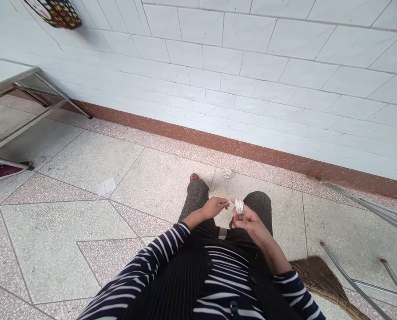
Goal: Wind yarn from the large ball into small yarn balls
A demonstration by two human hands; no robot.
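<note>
My left hand, fingers pinched, holds a thin white cord just left of my right hand. Several turns of that white cord are wound round the fingers of my right hand, which is turned partly palm up with its lower fingers curled. Both hands are in front of my lap, between my knees. On the floor beyond them lies a small round ball of white cord, and a thin strand runs from it towards my hands.
A white tiled wall stands ahead. To the left are a metal-framed table, another person's shoe and a white paper scrap. A broom and metal legs lie at right. A patterned bag hangs top left.
</note>
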